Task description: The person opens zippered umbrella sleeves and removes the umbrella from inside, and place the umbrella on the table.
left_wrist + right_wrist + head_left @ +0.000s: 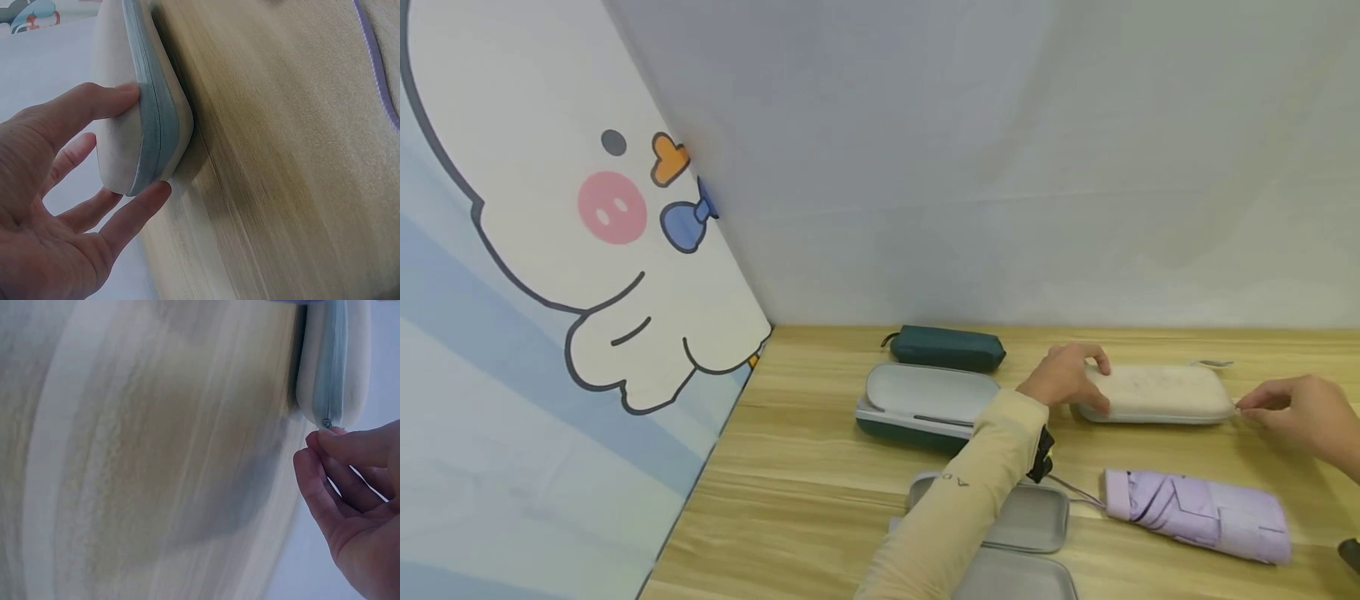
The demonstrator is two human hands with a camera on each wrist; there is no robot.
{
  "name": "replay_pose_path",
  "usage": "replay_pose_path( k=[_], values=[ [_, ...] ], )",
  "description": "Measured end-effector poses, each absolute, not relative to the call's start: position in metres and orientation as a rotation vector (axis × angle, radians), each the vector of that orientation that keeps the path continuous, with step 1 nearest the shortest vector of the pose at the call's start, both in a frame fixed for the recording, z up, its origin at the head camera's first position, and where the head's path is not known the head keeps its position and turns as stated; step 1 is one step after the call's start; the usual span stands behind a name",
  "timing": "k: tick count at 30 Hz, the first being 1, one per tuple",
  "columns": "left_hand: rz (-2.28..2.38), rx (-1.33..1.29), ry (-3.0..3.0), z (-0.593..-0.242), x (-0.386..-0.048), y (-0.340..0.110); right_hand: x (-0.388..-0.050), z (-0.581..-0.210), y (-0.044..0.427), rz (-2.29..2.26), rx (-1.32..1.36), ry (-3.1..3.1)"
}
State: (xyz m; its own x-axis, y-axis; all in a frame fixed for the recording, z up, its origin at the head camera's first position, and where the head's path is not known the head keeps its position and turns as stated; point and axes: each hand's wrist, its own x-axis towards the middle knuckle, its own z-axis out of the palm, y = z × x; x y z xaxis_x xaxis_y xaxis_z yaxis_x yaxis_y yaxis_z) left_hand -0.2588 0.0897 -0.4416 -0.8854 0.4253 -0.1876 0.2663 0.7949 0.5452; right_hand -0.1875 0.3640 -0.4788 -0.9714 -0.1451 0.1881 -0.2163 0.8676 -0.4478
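Note:
A cream zippered case with a pale blue zip band lies flat on the wooden table. My left hand holds its left end, the thumb on the side and the fingers spread round the end. At the opposite end, my right hand pinches the small zipper pull between thumb and fingertips. The zip band looks closed along the part that shows. Nearer the front lies a folded lilac umbrella, its cord running left.
Behind my left forearm stand a grey-and-green case and a dark green pouch. Shallow grey trays lie partly under that arm. A pale cloth wall rises at the table's back edge. A dark object shows at right.

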Motion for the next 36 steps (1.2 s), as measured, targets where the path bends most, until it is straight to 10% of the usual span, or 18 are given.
replay_pose_path(
  k=[36],
  values=[
    [0.782,0.548,2.68,-0.446,-0.258,0.093,-0.166,-0.479,0.358,0.89,0.139,-2.955]
  ],
)
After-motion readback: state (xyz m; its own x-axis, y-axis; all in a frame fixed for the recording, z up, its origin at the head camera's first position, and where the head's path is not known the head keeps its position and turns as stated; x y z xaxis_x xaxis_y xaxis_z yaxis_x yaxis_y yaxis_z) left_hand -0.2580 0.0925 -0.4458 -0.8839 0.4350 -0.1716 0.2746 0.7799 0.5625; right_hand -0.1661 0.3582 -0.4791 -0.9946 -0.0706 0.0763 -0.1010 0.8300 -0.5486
